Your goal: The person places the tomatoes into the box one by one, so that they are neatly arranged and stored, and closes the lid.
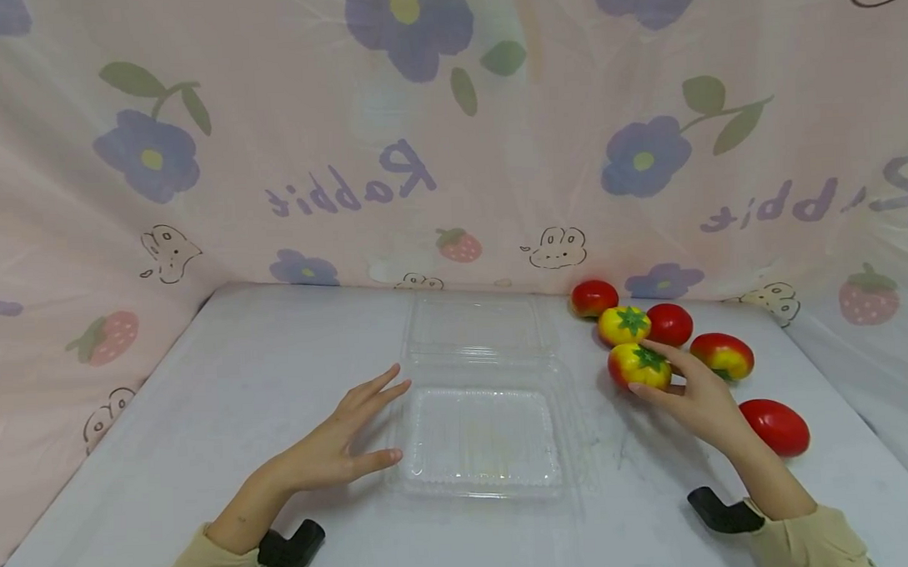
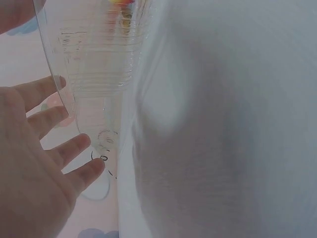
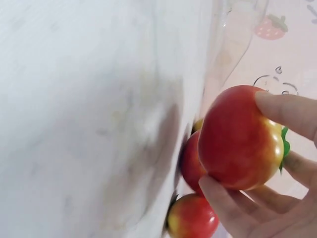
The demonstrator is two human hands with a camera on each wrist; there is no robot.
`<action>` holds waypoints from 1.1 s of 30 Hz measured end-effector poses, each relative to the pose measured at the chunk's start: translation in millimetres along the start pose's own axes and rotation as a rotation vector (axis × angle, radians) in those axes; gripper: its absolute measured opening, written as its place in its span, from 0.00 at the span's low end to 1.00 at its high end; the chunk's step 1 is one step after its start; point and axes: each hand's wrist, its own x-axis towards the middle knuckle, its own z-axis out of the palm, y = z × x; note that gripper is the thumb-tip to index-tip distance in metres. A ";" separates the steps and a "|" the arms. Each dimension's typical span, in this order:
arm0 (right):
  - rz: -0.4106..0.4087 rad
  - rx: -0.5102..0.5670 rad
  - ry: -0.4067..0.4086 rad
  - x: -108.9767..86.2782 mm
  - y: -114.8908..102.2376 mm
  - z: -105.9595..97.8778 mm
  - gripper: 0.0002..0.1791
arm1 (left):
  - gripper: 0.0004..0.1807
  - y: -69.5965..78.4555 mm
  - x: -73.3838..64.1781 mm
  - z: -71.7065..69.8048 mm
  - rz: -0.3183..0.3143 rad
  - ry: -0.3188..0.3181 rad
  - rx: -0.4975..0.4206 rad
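My right hand (image 1: 694,396) pinches a red-and-yellow toy tomato (image 1: 628,367) with a green leafy top, thumb on one side and fingers on the other. The right wrist view has this held tomato (image 3: 237,139) lifted off the white table, its red underside showing. At the left edge of a clear plastic clamshell box (image 1: 484,491), my left hand (image 1: 339,442) holds nothing, fingers spread and pointing toward it. The box lies with its lid (image 1: 478,320) folded back, away from me. In the left wrist view, the left fingers (image 2: 79,148) overlap the clear plastic.
Close around the right hand lie another yellow-topped tomato (image 1: 623,324), a red one (image 1: 670,324) and a red-yellow one (image 1: 723,356). A red tomato (image 1: 593,298) sits at the back edge, another red one (image 1: 776,427) beside the right wrist. A printed curtain (image 1: 494,149) hangs behind the table.
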 end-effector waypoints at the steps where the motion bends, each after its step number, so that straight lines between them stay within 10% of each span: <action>1: -0.001 0.006 -0.002 0.1 -2.2 -0.1 0.38 | 0.40 0.2 0.1 -0.2 0.002 -0.001 -0.002; 33: -0.198 0.020 -0.043 -2.2 -59.5 5.7 0.36 | 0.40 0.9 0.0 -0.4 -0.005 -0.003 0.001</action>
